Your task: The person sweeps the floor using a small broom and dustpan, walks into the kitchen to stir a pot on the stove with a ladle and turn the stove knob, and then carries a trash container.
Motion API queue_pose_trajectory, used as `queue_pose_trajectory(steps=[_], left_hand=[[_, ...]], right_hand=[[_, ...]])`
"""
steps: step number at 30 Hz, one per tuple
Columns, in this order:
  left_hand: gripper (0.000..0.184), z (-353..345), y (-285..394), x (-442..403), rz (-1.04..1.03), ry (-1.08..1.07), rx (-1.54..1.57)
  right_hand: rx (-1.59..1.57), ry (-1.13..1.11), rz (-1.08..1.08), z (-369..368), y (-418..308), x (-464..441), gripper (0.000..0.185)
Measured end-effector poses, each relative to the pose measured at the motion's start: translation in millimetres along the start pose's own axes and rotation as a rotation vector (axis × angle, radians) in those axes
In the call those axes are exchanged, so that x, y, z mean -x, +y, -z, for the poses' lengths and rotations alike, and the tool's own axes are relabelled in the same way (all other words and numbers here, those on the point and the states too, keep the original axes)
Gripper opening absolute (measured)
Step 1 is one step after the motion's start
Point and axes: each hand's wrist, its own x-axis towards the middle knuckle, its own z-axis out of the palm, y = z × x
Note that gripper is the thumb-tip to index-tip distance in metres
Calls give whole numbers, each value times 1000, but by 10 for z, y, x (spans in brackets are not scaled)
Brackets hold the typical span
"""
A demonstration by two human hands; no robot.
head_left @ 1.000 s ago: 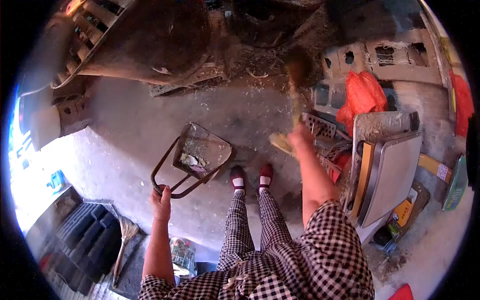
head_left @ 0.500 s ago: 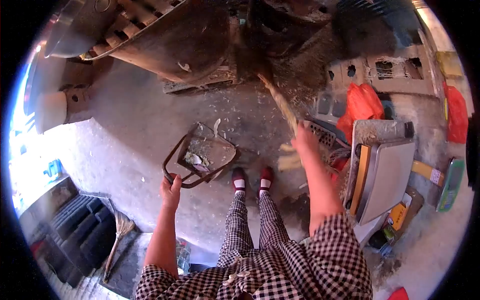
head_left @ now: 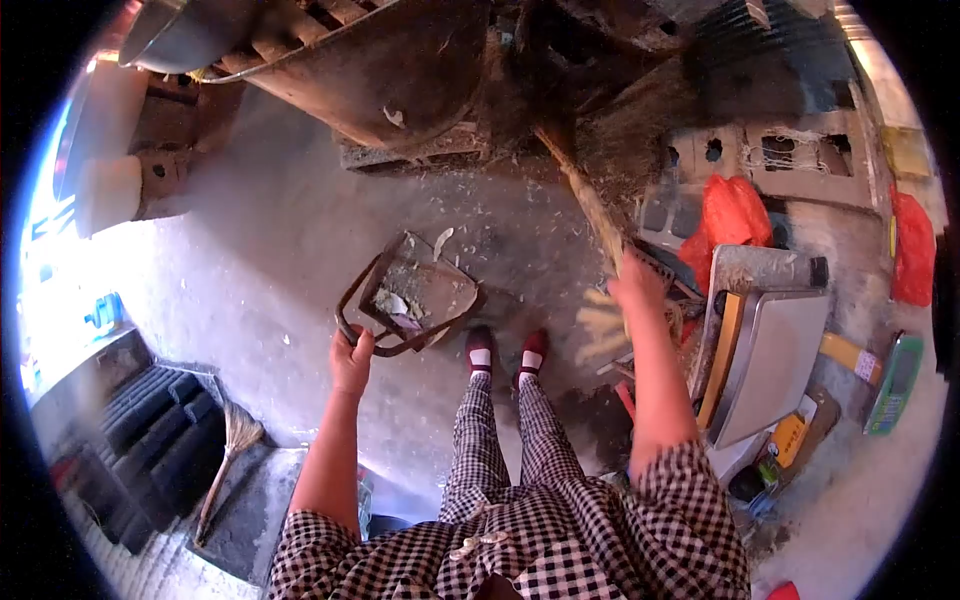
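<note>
My left hand (head_left: 350,362) is closed around the looped handle of a dustpan (head_left: 450,300) held low over the concrete floor. Pale scraps and bits of debris lie in the pan, and a curved white peel (head_left: 443,241) rests at its far edge. On the other side, my right hand (head_left: 637,285) grips the straw-coloured stick of a broom (head_left: 590,200), which slants up and away to the left. The broom's far end blends into the dark, sooty area, so its head is hard to make out. Small pale flecks are scattered over the floor beyond the pan.
A large brown curved structure (head_left: 350,85) spans the top. On the right are a red plastic bag (head_left: 735,215), leaning boards (head_left: 770,360) and pale stubs (head_left: 603,325). Another broom (head_left: 235,430) lies lower left beside stacked dark tiles (head_left: 150,430). My shoes (head_left: 508,350) stand between.
My right hand and the broom have shifted slightly right and down in view. The dustpan and my left hand appear slightly further right and higher. The whole view has shifted a little.
</note>
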Motion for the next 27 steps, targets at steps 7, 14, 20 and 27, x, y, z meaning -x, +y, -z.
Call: queue_pose_trajectory(steps=[7,14,20,27], left_hand=[[17,-32,-77,-28,-9,-7,55],[19,36,-218,-75,-11,-13,12],[19,25,-195,-73,27,-4,41],[21,17,-168,-74,12,3,19]], right_hand=[[126,-45,175,-1267,-184,306,57],[100,-296,262,-956,717,1433,66],[-458,-184,-21,-1172,1024,815,77],[-427,-257,-66,-2010,709,1073,65]])
